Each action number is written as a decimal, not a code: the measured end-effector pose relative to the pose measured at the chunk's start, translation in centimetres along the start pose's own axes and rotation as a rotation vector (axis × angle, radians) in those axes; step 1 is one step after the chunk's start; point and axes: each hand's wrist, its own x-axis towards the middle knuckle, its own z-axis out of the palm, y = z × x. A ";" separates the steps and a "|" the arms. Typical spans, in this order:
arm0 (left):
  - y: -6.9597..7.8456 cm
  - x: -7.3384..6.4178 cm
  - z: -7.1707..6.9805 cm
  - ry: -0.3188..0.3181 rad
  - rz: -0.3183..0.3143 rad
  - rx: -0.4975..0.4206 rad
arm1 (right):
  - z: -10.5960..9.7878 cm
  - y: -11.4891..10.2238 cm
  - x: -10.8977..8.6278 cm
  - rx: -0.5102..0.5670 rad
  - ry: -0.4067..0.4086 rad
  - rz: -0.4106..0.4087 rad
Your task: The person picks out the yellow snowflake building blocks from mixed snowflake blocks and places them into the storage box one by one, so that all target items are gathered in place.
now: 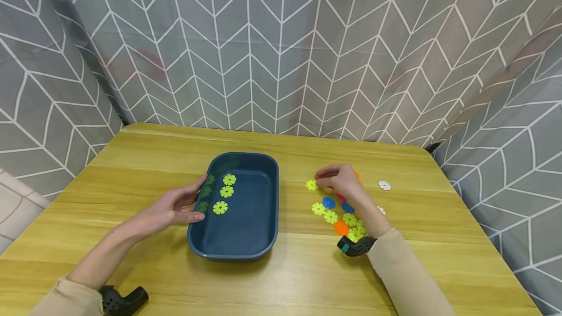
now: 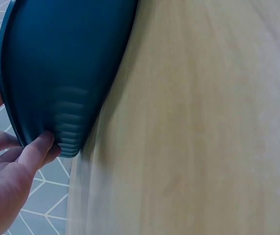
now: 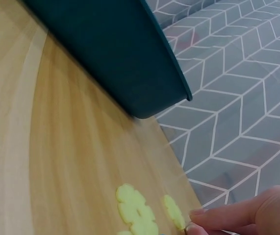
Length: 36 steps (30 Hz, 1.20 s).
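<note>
Head view: holds the blue bin [image 1: 246,223] by its left rim with the left hand [image 1: 175,204]; right of the bin, pinches a yellow disc [image 1: 310,185] by its edge with the right hand [image 1: 346,181]. Shows three discs [image 1: 227,191] inside, near the bin's left wall, and a strip of wooden table [image 1: 293,213] between its right rim and the scattered discs [image 1: 331,217]. Behind the bin, shows the table's far edge before a curtain [image 1: 268,62].
</note>
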 end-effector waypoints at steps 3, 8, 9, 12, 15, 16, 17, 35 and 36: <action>0.0 0.0 0.0 -0.001 0.002 0.002 | 0.2 0.0 0.0 -0.004 0.014 0.003; 0.1 0.0 0.0 -0.005 0.007 -0.002 | 0.4 0.1 0.1 0.014 0.012 0.001; 0.1 0.0 0.0 -0.006 0.009 -0.003 | 0.4 0.1 0.1 0.020 0.011 0.003; 0.1 0.0 0.0 -0.010 0.010 -0.007 | 0.4 0.3 0.2 0.034 0.003 0.000; 0.1 0.0 0.0 -0.009 0.006 -0.007 | 0.3 0.3 0.1 0.028 0.004 -0.008; 0.1 0.0 0.0 -0.009 0.006 -0.007 | 0.3 0.3 0.1 0.024 0.004 -0.011; 0.1 0.0 0.0 -0.009 0.005 -0.007 | 0.4 0.2 0.0 0.019 0.002 -0.015; 0.1 0.0 0.0 -0.015 0.009 -0.011 | 1.5 0.4 0.1 -0.119 0.042 -0.095; 0.0 0.0 0.0 -0.015 0.009 -0.011 | 1.6 0.5 0.1 -0.123 0.044 -0.097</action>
